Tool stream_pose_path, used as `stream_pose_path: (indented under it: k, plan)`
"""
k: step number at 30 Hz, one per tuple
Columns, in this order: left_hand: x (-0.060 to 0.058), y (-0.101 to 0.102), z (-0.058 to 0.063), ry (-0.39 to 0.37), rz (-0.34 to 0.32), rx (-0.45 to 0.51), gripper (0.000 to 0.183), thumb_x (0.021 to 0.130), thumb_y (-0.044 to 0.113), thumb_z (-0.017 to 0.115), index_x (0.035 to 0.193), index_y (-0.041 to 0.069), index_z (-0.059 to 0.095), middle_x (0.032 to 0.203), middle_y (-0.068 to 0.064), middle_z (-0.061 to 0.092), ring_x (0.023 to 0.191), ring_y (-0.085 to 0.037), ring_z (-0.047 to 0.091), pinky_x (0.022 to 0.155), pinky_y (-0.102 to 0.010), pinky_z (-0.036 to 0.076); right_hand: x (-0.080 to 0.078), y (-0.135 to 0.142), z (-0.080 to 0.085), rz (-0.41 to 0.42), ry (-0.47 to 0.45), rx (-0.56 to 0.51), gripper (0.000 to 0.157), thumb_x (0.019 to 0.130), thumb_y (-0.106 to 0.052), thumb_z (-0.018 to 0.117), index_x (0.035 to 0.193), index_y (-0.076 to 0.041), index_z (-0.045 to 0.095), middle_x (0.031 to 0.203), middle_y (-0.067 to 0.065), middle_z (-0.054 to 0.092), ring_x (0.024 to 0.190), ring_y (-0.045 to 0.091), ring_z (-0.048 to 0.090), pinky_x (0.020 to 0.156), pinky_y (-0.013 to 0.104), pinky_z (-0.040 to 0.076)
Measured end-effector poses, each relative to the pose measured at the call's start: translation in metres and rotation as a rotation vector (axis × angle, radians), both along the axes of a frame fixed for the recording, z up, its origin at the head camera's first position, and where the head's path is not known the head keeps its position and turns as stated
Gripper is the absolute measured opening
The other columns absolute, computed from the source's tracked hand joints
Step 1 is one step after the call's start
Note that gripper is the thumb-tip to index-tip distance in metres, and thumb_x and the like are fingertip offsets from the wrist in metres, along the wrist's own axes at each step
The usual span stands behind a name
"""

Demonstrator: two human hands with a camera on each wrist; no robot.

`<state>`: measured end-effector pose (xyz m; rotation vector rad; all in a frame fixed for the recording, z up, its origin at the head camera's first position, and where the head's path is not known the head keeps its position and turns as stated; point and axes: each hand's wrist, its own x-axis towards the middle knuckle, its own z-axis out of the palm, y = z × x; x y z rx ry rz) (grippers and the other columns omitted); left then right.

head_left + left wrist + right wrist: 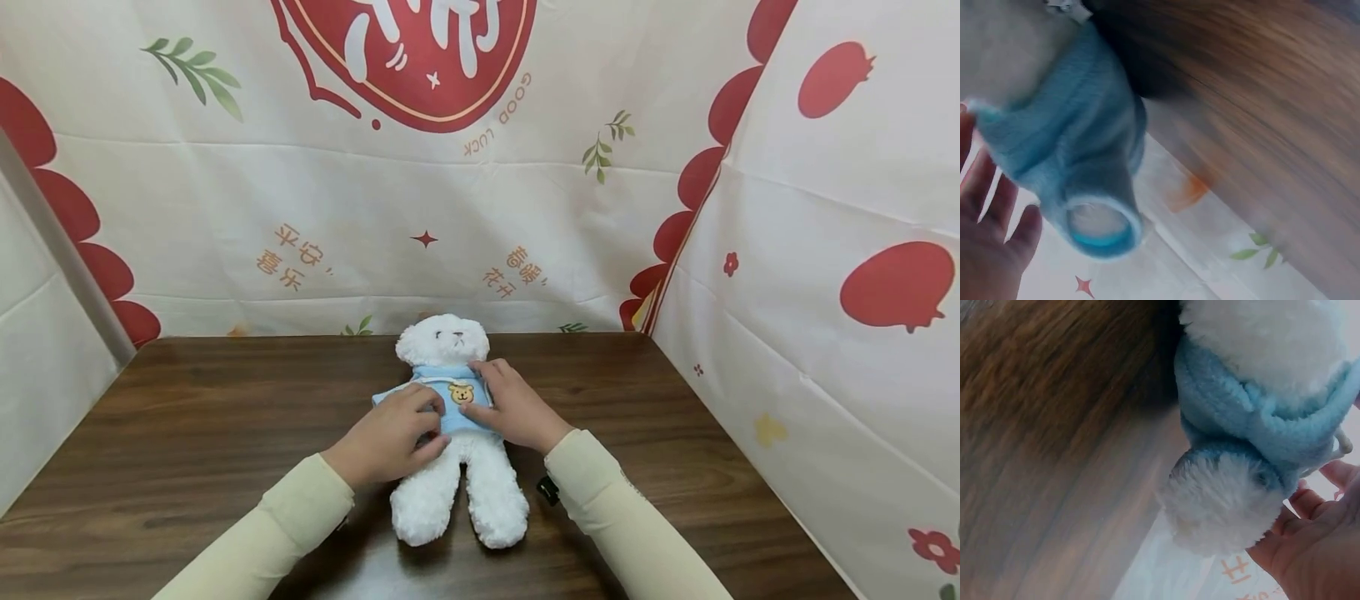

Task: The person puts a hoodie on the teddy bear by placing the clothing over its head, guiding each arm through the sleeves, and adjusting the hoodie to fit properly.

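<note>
A white plush teddy bear (450, 340) in a light blue top (454, 422) with a small bear face on the chest lies on its back, head toward the far table edge. My left hand (393, 437) rests at the top's left side, fingers loosely bent. My right hand (523, 410) touches the top's right side, its fingers extended. In the left wrist view, the left fingers are apart beside a sleeve (1099, 175) whose opening shows pale material inside. A fluffy white paw (1219, 506) sticks out of the other sleeve in the right wrist view, beside the right fingers.
The dark wooden table (225, 433) carries the bear near its middle. Printed white cloth (420, 200) hangs behind the table, with more cloth at both sides. A small black object (548, 490) shows beneath the right cuff.
</note>
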<state>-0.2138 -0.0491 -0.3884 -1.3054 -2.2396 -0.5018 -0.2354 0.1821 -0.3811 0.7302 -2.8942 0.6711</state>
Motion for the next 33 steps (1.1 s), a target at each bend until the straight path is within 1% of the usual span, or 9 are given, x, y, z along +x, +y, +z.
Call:
stream_pose_path:
  k: [5,8,11,14,17,20,23,28,33]
  plan:
    - [-0.005,-0.012,0.003,0.035,0.133,0.033,0.007,0.082,0.022,0.062,0.081,0.016,0.058,0.097,-0.002,0.053,0.088,-0.019,0.050,0.074,-0.036,0.045,0.005,-0.001,0.005,0.015,0.044,0.071,0.083,0.083,-0.056,0.056,0.147,-0.018,0.019,0.135,0.005,0.043,0.112,0.013,0.048,0.091,0.033,0.041]
    - [-0.008,-0.024,0.002,-0.017,0.214,0.031,0.019,0.078,0.020,0.065,0.095,0.012,0.061,0.101,-0.005,0.053,0.093,-0.023,0.051,0.077,-0.038,0.045,0.008,-0.002,0.007,0.061,0.051,0.109,0.079,0.083,-0.054,0.058,0.146,-0.021,0.024,0.136,0.004,0.043,0.114,0.014,0.047,0.092,0.034,0.041]
    - [-0.011,-0.036,0.000,-0.088,0.262,0.003,0.031,0.076,0.024,0.069,0.102,0.011,0.061,0.104,-0.004,0.054,0.097,-0.024,0.051,0.079,-0.039,0.045,0.009,-0.004,0.006,0.099,0.069,0.160,0.073,0.084,-0.052,0.058,0.143,-0.020,0.031,0.138,0.005,0.041,0.121,0.017,0.043,0.096,0.035,0.038]
    - [-0.014,-0.041,-0.004,-0.144,0.278,-0.035,0.033,0.078,0.025,0.069,0.105,0.011,0.059,0.106,-0.004,0.056,0.101,-0.024,0.052,0.080,-0.039,0.046,0.010,-0.005,0.005,0.108,0.100,0.183,0.068,0.084,-0.049,0.061,0.139,-0.017,0.036,0.135,0.005,0.044,0.120,0.018,0.044,0.096,0.035,0.038]
    - [-0.019,-0.037,-0.010,-0.164,0.281,-0.070,0.027,0.080,0.018,0.066,0.105,0.011,0.055,0.100,-0.001,0.058,0.088,-0.018,0.054,0.073,-0.035,0.046,0.011,-0.007,0.006,0.111,0.100,0.180,0.065,0.083,-0.046,0.063,0.137,-0.016,0.039,0.135,0.008,0.044,0.120,0.021,0.045,0.095,0.036,0.039]
    - [-0.023,-0.029,-0.015,-0.130,0.278,-0.075,0.021,0.080,0.009,0.062,0.097,0.012,0.052,0.084,0.004,0.054,0.068,-0.012,0.048,0.060,-0.028,0.041,0.012,-0.010,0.006,0.100,0.079,0.180,0.065,0.084,-0.045,0.063,0.138,-0.017,0.040,0.137,0.011,0.041,0.121,0.024,0.043,0.095,0.037,0.039]
    - [-0.026,-0.023,-0.019,-0.064,0.271,-0.088,0.017,0.079,0.005,0.062,0.088,0.013,0.049,0.074,0.006,0.047,0.059,-0.010,0.042,0.052,-0.027,0.036,0.012,-0.011,0.005,0.086,0.062,0.184,0.065,0.084,-0.043,0.064,0.138,-0.017,0.040,0.138,0.013,0.039,0.122,0.026,0.042,0.094,0.037,0.040]
    - [-0.028,-0.021,-0.018,0.002,0.280,-0.171,0.016,0.081,0.009,0.064,0.087,0.015,0.051,0.076,0.004,0.051,0.063,-0.013,0.052,0.054,-0.030,0.040,0.014,-0.013,0.006,0.080,0.045,0.191,0.065,0.084,-0.044,0.064,0.138,-0.017,0.040,0.139,0.016,0.038,0.124,0.029,0.040,0.095,0.039,0.040]
    - [-0.027,-0.031,-0.011,-0.052,0.260,-0.219,0.025,0.077,0.004,0.066,0.096,0.015,0.054,0.090,0.002,0.054,0.077,-0.016,0.055,0.060,-0.032,0.044,0.014,-0.011,0.006,0.088,0.028,0.184,0.062,0.084,-0.042,0.064,0.137,-0.018,0.041,0.138,0.015,0.038,0.123,0.028,0.041,0.095,0.039,0.039]
